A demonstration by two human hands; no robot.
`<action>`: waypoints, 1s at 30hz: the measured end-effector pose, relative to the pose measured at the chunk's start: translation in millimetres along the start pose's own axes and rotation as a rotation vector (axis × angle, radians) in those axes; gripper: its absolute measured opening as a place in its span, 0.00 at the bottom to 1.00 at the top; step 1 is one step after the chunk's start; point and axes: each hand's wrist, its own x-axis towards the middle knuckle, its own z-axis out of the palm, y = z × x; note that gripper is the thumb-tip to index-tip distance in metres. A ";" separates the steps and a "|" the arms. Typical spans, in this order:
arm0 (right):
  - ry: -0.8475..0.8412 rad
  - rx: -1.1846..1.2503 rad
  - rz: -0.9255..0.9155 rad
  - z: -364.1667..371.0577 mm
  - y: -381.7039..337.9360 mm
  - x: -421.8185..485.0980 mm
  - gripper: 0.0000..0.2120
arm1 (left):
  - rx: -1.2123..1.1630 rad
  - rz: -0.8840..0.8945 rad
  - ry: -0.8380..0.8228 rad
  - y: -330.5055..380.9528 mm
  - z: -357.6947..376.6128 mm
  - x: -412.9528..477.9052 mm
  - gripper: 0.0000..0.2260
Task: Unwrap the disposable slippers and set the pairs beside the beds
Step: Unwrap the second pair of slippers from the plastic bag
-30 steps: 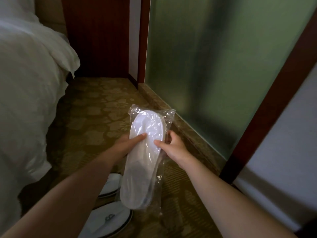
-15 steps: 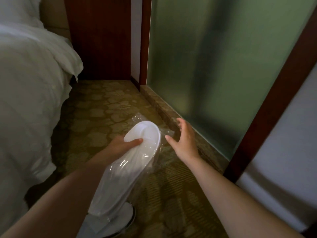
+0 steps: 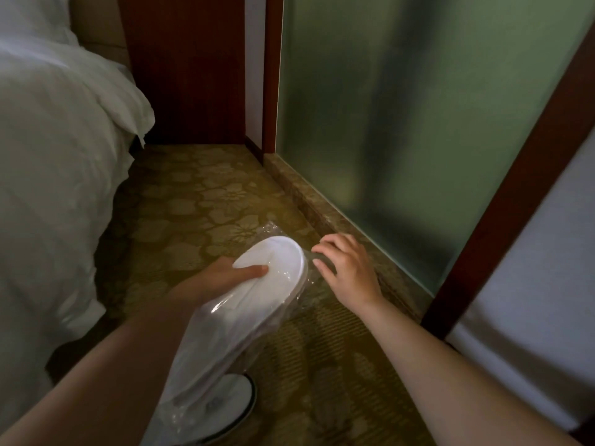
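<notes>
My left hand [image 3: 225, 276] grips a pair of white disposable slippers [image 3: 257, 304], thumb on top near the toe end. The pair sticks partly out of a clear plastic wrapper [image 3: 193, 375] that hangs down toward me. My right hand [image 3: 346, 268] hovers just right of the toe end, its fingertips on the crinkled open end of the wrapper [image 3: 306, 252]; a firm grip cannot be made out. Below the wrapped pair, another white slipper [image 3: 235, 403] with a dark rim lies on the carpet.
A bed with a white duvet [image 3: 54, 188] fills the left side. Patterned carpet [image 3: 206, 201] runs between the bed and a frosted glass wall [image 3: 402, 123] with a stone sill [image 3: 322, 214]. A dark wooden panel [image 3: 186, 69] closes the far end.
The wrapped pair tilted from upright to slanting down toward me. My right hand let go, spread open, then came back to the wrapper's open end. The slippers' toe end now pokes out.
</notes>
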 end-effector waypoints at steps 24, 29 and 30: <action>0.159 0.757 0.890 2.4 10.3 12.6 0.08 | 0.029 0.009 -0.161 -5.9 17.1 18.8 0.36; 0.221 0.796 1.002 10.0 15.8 12.9 0.12 | 0.058 -0.011 -0.179 -6.1 22.3 23.0 0.33; 0.242 0.816 1.030 9.9 16.5 13.9 0.12 | 0.063 -0.010 -0.175 -6.5 22.8 23.8 0.33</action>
